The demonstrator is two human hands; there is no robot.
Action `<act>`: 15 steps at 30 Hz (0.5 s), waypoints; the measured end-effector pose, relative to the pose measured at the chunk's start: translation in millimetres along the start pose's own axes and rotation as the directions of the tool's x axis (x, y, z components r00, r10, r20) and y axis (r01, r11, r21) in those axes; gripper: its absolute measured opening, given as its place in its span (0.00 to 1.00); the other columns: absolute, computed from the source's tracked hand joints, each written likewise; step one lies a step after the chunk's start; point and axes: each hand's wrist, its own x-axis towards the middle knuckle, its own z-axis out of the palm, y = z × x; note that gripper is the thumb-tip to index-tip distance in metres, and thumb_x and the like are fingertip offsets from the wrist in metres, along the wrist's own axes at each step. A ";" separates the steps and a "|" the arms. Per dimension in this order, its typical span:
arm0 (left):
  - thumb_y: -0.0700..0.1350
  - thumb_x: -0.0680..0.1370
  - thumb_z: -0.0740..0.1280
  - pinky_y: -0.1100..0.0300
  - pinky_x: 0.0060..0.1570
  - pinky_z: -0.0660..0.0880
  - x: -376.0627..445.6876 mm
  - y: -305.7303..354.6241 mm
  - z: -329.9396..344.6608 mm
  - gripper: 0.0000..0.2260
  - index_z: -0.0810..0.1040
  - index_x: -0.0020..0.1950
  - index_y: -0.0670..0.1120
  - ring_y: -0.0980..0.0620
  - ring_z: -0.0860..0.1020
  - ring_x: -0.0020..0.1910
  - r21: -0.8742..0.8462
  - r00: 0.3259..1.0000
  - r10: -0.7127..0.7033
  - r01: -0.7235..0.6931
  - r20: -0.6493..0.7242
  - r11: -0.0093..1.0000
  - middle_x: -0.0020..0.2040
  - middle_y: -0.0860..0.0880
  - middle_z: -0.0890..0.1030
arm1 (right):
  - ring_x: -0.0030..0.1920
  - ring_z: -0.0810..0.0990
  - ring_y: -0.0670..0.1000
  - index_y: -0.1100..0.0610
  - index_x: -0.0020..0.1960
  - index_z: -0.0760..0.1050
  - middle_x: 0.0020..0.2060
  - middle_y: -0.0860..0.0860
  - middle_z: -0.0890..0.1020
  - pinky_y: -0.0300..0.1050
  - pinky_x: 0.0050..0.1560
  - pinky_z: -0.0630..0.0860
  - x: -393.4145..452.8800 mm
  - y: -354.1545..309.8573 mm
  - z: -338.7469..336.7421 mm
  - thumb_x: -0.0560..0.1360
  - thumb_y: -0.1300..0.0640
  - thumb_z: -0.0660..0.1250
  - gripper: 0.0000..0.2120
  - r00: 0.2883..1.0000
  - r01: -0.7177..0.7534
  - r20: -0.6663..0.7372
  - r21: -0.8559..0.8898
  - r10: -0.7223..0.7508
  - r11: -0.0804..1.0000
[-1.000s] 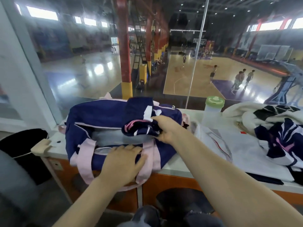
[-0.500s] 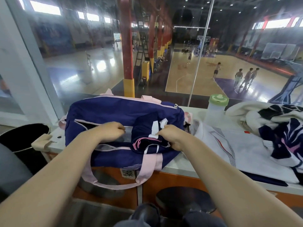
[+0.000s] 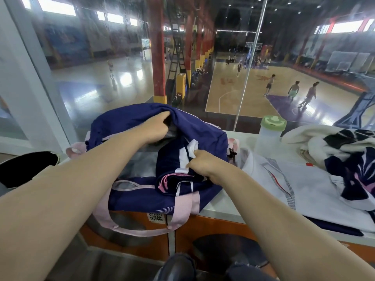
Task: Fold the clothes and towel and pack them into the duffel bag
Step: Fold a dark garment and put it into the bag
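The left hand grips the duffel bag flap, lifting it to widen the opening, while the right hand pinches the folded navy garment, feeding it inside on the table.

Glass wall overlooks lit b-ball court; red pillar, white counter.

- Left hand: bare; no glove, ring or watch visible.
- Left forearm: bare along its whole visible length; no sleeve in frame.
- Right hand: bare; no glove, ring or watch visible.
- Right forearm: bare; no sleeve in frame.
- Legs: dark blue-grey fabric over both knees at the bottom edge; garment type cannot be determined.
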 end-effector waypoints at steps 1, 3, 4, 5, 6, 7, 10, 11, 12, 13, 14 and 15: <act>0.35 0.77 0.61 0.59 0.53 0.67 5.2 3.3 -2.8 0.27 0.62 0.77 0.47 0.49 0.71 0.58 -0.015 1.000 -0.003 0.003 -0.015 1.000 0.70 0.45 0.71 | 0.46 0.75 0.54 0.60 0.66 0.69 0.56 0.55 0.74 0.41 0.32 0.69 0.5 -6.6 3.4 0.77 0.64 0.60 0.17 1.000 0.016 -0.002 0.000 -0.016 1.000; 0.35 0.77 0.58 0.61 0.44 0.68 12.1 7.6 -4.6 0.27 0.62 0.77 0.48 0.48 0.72 0.56 -0.067 0.999 -0.040 0.037 -0.032 0.997 0.70 0.44 0.71 | 0.48 0.77 0.58 0.58 0.60 0.71 0.55 0.57 0.77 0.42 0.34 0.72 5.5 -16.1 11.2 0.75 0.63 0.63 0.13 0.999 0.037 0.008 0.101 -0.038 0.994; 0.36 0.78 0.57 0.62 0.39 0.67 13.4 9.2 -4.0 0.27 0.62 0.77 0.49 0.45 0.74 0.56 -0.093 0.998 -0.049 0.046 -0.033 0.995 0.70 0.43 0.71 | 0.48 0.79 0.58 0.58 0.57 0.72 0.53 0.58 0.79 0.44 0.36 0.74 8.8 -18.9 16.4 0.75 0.64 0.63 0.11 0.999 0.046 -0.003 0.212 -0.047 0.976; 0.37 0.78 0.56 0.63 0.36 0.66 12.9 11.0 -3.1 0.26 0.62 0.77 0.49 0.43 0.74 0.57 -0.111 0.998 -0.053 0.049 -0.033 0.993 0.69 0.42 0.71 | 0.47 0.80 0.58 0.59 0.55 0.73 0.51 0.58 0.80 0.45 0.38 0.76 10.3 -20.9 21.4 0.75 0.66 0.63 0.10 0.999 0.054 -0.025 0.338 -0.048 0.939; 0.37 0.79 0.55 0.63 0.35 0.66 12.1 11.0 -1.7 0.25 0.63 0.76 0.49 0.43 0.75 0.57 -0.115 0.998 -0.050 0.045 -0.039 0.992 0.68 0.42 0.72 | 0.48 0.80 0.58 0.60 0.56 0.73 0.51 0.59 0.81 0.47 0.41 0.79 12.1 -21.3 25.3 0.76 0.68 0.61 0.11 0.997 0.060 -0.061 0.444 -0.037 0.894; 0.38 0.79 0.55 0.62 0.35 0.66 10.9 10.0 0.2 0.25 0.63 0.76 0.49 0.45 0.76 0.53 -0.112 0.998 -0.045 0.039 -0.049 0.993 0.66 0.42 0.73 | 0.51 0.80 0.59 0.60 0.59 0.73 0.53 0.59 0.80 0.50 0.46 0.80 14.5 -19.5 28.6 0.76 0.69 0.60 0.13 0.992 0.068 -0.123 0.484 -0.009 0.872; 0.41 0.77 0.55 0.57 0.43 0.70 3.8 -2.2 11.8 0.24 0.65 0.74 0.52 0.51 0.74 0.48 -0.054 0.999 -0.046 0.045 -0.021 0.998 0.62 0.48 0.75 | 0.61 0.76 0.62 0.61 0.67 0.69 0.62 0.61 0.76 0.52 0.60 0.75 19.0 -8.6 24.8 0.77 0.66 0.59 0.19 0.956 0.018 -0.290 0.214 0.046 0.977; 0.42 0.76 0.56 0.55 0.50 0.72 -0.2 -7.7 18.4 0.24 0.66 0.73 0.53 0.51 0.74 0.53 -0.035 0.999 -0.037 0.038 0.027 0.999 0.63 0.49 0.74 | 0.63 0.74 0.62 0.63 0.69 0.67 0.64 0.61 0.75 0.50 0.62 0.74 17.0 -6.5 21.0 0.78 0.65 0.60 0.20 0.954 -0.027 -0.294 0.089 0.052 0.996; 0.43 0.75 0.57 0.53 0.59 0.71 -4.0 -13.3 26.3 0.25 0.66 0.72 0.53 0.51 0.73 0.60 -0.005 0.996 -0.019 0.020 0.081 1.000 0.67 0.50 0.73 | 0.65 0.74 0.62 0.64 0.70 0.66 0.66 0.61 0.74 0.48 0.61 0.73 15.5 -5.6 16.4 0.79 0.63 0.60 0.20 0.960 -0.054 -0.276 0.001 0.052 0.999; 0.43 0.76 0.59 0.53 0.66 0.68 -8.5 -18.1 35.8 0.25 0.66 0.74 0.52 0.50 0.71 0.66 0.034 0.991 0.002 -0.007 0.136 0.999 0.70 0.50 0.71 | 0.64 0.74 0.62 0.64 0.70 0.66 0.66 0.62 0.74 0.48 0.59 0.72 13.9 -5.4 12.1 0.79 0.61 0.61 0.20 0.967 -0.047 -0.255 -0.078 0.026 0.996; 0.43 0.77 0.61 0.54 0.70 0.63 -14.1 -21.2 45.9 0.25 0.65 0.75 0.50 0.49 0.68 0.70 0.079 0.983 0.027 -0.041 0.180 0.996 0.72 0.50 0.69 | 0.63 0.75 0.62 0.64 0.69 0.68 0.65 0.62 0.75 0.47 0.57 0.72 13.3 -5.4 8.4 0.80 0.57 0.60 0.19 0.970 -0.012 -0.240 -0.186 -0.033 0.982; 0.44 0.79 0.62 0.56 0.72 0.59 -18.3 -24.4 56.0 0.25 0.64 0.76 0.49 0.47 0.64 0.74 0.118 0.977 0.064 -0.089 0.201 0.989 0.74 0.48 0.66 | 0.62 0.76 0.62 0.64 0.67 0.71 0.64 0.62 0.77 0.47 0.56 0.71 8.8 -8.4 5.2 0.81 0.53 0.58 0.20 0.975 0.023 -0.201 -0.324 -0.092 0.946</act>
